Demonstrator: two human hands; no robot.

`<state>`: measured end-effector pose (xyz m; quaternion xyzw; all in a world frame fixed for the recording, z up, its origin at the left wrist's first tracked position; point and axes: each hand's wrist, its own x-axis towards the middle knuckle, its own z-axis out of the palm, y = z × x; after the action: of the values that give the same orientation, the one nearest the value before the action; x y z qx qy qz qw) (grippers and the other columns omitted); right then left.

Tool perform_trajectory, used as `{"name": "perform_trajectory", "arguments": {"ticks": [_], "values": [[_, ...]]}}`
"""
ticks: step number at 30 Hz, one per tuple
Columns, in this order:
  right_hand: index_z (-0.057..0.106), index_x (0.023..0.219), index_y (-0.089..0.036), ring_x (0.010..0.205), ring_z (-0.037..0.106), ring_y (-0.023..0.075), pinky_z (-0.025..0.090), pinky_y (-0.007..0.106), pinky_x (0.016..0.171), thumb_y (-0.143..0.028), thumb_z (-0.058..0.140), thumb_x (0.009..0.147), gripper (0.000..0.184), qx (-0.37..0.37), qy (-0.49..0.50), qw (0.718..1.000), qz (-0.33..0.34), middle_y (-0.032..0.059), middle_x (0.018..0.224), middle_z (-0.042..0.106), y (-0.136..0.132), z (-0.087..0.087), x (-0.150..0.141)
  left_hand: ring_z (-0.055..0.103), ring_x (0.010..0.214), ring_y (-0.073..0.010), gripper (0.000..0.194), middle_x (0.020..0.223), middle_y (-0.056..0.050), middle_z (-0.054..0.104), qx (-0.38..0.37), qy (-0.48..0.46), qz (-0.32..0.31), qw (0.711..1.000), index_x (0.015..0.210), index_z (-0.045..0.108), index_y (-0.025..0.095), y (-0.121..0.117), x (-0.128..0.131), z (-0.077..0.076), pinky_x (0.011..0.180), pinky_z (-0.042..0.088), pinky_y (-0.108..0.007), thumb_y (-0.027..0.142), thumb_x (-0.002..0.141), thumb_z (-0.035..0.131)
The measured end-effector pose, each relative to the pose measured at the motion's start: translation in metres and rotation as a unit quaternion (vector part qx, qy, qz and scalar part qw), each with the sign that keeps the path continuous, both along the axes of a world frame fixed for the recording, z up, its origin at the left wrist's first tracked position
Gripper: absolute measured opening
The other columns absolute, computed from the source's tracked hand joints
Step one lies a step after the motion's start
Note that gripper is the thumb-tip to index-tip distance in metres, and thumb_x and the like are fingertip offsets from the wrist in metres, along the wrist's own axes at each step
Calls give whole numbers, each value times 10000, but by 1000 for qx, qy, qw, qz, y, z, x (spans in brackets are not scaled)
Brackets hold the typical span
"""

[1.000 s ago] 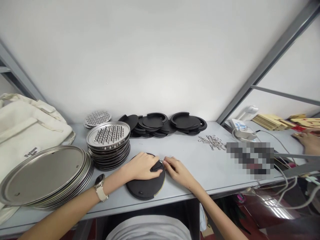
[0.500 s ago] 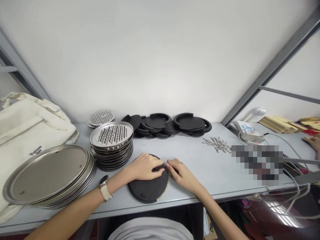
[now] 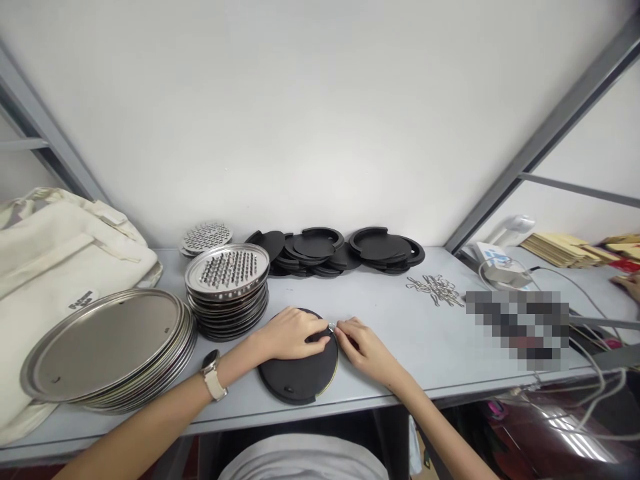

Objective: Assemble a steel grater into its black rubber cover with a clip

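Observation:
A flat black round disc (image 3: 300, 373) lies on the table in front of me, with a yellowish line along its right edge. Across its upper part rests my left hand (image 3: 295, 333), fingers curled over the disc and the thumb and forefinger reaching its right rim. Against that same rim, my right hand (image 3: 363, 343) is closed in a pinch on a small shiny metal clip (image 3: 331, 327). The fingers partly cover the clip, so how it sits in the disc's edge cannot be made out.
Metal clips (image 3: 437, 291) lie in a loose pile at right. Black round holders (image 3: 320, 247) line the wall. At left are stacked perforated grater discs (image 3: 230, 270), oval metal trays (image 3: 110, 347) and a cream bag (image 3: 65, 247). Another person's hand (image 3: 630, 285) shows at far right.
The view has shifted slightly. Both hands stay at the disc's right rim, and the metal clip between them shows a little more clearly.

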<state>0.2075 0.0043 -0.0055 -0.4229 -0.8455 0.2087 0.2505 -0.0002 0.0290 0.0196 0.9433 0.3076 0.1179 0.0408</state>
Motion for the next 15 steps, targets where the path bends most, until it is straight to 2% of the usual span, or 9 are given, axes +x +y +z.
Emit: {"name": "perform_trajectory", "arguments": {"ticks": [9,15], "values": [[379,699,-211,641,473,164,377,300,699,-221,303,983,294,10,-10,1000,-13,-14,635,464,2,-3,-7,617,703,-166,208,782,-16,658,3,-10,-9,1000,831,600,190,1,0,-3,596,350,-268,334,901,467],[350,683,-213,629,460,163,383,306,711,-211,304,981,301,8,-19,1000,5,-18,617,442,3,-2,-4,611,702,-162,217,771,-15,653,-6,-7,1,1000,805,593,190,1,0,-2,591,349,-257,343,901,473]]}}
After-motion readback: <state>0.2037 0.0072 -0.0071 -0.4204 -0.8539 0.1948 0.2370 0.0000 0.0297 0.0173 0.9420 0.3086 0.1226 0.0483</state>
